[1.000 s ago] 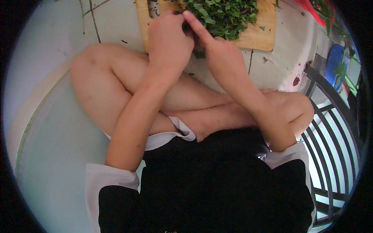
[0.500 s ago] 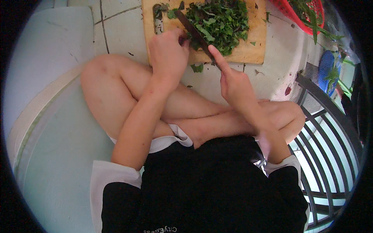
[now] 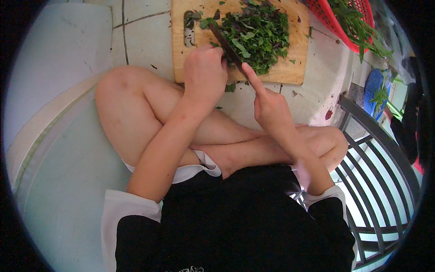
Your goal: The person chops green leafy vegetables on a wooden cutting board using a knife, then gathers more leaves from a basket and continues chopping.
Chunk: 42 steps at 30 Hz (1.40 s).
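Note:
A wooden cutting board (image 3: 294,72) lies on the tiled floor at the top of the view, carrying a pile of chopped green leaves (image 3: 258,34). My right hand (image 3: 268,102) grips a dark knife (image 3: 223,40), index finger stretched along it, with the blade slanting up-left over the left side of the pile. Just left of the blade, my left hand (image 3: 205,68) has its fingers curled at the edge of the leaves; what they hold, if anything, is hidden. My bare crossed legs lie below the board.
A red mesh basket (image 3: 317,13) with long green stems sits at upper right. Further right are a blue basket (image 3: 372,90) with leaves and another person's dark sleeve (image 3: 403,133). A curved black metal railing (image 3: 401,156) runs along my right, a pale panel (image 3: 63,45) along my left.
The board has shifted lower in the view. The knife, mostly hidden behind my hands a second ago, now shows left of centre on the leaves. A person's sleeve has appeared at the right.

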### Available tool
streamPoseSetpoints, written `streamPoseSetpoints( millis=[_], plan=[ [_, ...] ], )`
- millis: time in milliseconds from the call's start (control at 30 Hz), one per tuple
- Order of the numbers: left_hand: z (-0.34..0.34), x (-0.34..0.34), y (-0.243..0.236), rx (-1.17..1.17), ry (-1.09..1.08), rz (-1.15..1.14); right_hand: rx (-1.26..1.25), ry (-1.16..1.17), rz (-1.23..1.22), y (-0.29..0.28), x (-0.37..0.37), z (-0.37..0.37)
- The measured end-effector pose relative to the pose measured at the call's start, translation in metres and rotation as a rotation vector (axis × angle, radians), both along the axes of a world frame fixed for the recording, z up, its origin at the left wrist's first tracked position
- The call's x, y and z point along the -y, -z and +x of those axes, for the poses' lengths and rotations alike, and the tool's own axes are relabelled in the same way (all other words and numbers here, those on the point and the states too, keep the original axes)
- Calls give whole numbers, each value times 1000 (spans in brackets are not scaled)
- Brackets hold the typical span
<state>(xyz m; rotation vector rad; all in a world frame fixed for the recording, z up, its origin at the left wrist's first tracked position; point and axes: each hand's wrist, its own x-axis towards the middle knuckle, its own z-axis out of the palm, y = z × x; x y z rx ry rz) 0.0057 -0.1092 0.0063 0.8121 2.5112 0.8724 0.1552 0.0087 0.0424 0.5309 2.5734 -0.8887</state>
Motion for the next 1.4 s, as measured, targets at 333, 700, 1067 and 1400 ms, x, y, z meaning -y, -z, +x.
streamPoseSetpoints(
  millis=[333,700,1067,1400],
  plan=[
    [2,3,2,-22,56,25,-57,32,39,23,14,-22],
    [1,2,-12,-32,-35,-28,-35,30,32,8,8,-14],
    [1,3,1,-90,40,48,-99,45,-19,12,2,-20],
    [-1,-1,-3,-69,-26,59,-155,71,-55,6,7,-11]
  ],
)
